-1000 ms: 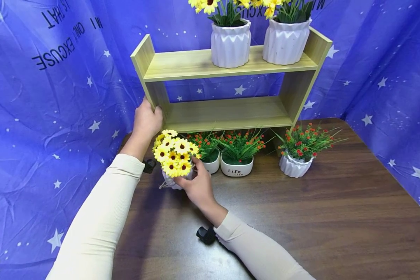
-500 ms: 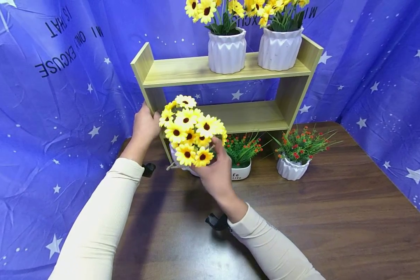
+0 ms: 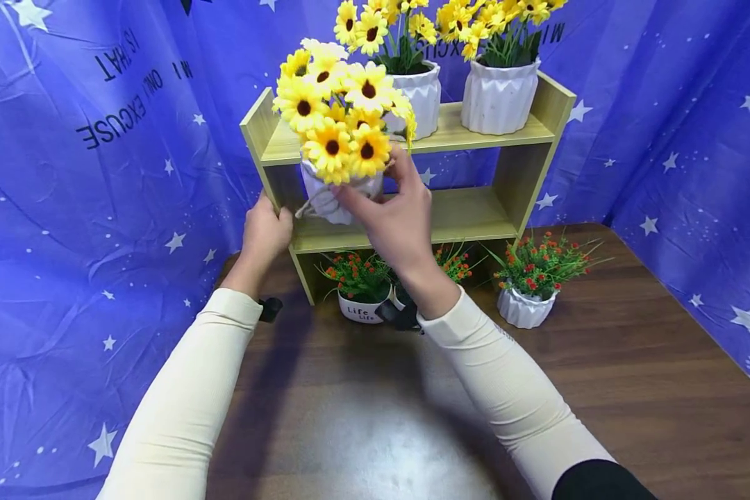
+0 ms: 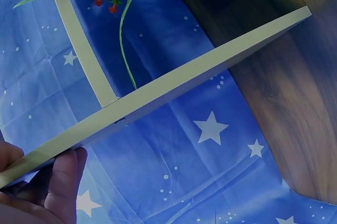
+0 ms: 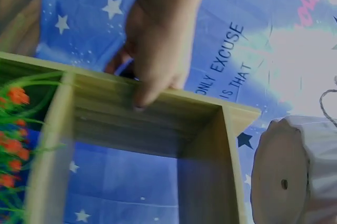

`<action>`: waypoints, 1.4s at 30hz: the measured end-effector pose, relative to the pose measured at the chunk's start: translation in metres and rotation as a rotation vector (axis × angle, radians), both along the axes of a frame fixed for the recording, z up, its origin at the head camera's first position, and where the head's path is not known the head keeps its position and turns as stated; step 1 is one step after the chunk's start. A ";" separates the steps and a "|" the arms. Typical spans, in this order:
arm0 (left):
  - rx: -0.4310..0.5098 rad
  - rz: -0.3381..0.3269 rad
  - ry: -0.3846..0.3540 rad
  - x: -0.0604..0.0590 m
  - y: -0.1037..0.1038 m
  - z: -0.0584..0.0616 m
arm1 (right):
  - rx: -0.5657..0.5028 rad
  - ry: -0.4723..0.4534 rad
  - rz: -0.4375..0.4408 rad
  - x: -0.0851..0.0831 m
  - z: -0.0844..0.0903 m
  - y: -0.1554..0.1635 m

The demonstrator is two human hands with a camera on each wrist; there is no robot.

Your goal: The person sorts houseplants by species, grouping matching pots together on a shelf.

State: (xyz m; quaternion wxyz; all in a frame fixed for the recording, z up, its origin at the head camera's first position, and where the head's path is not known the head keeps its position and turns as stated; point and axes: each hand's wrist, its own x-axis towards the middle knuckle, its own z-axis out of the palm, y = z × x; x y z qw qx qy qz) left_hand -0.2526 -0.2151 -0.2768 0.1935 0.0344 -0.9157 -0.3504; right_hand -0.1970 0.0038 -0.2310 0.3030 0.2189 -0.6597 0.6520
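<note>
Two grips: right hand [image 3: 395,208] round sunflower pot [image 3: 332,194], left hand [image 3: 264,232] clasping shelf [image 3: 475,215] above "Life" pot [image 3: 361,310].

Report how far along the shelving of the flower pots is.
Done: two sunflower pots stand on the top shelf. In hand: the right hand holds a third sunflower pot in the air at the shelf's left front, while the left hand grips the shelf's left side panel. Left: the middle shelf is bare, and red-flower pots sit on the table.
</note>
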 end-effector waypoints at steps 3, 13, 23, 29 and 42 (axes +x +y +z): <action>-0.008 0.002 -0.024 0.000 0.002 -0.001 | 0.031 -0.021 -0.030 -0.010 0.015 -0.004; -0.015 0.012 -0.025 0.000 0.003 -0.005 | 0.113 -0.212 -0.008 -0.037 0.041 -0.018; -0.019 0.008 0.010 -0.001 -0.001 -0.001 | 0.403 -0.238 -0.172 -0.054 0.061 -0.025; -0.013 0.016 0.012 -0.001 -0.002 -0.003 | 0.592 -0.252 -0.306 -0.066 0.067 -0.035; 0.006 0.010 0.025 0.002 0.001 0.000 | 0.621 -0.303 -0.297 -0.090 0.074 -0.043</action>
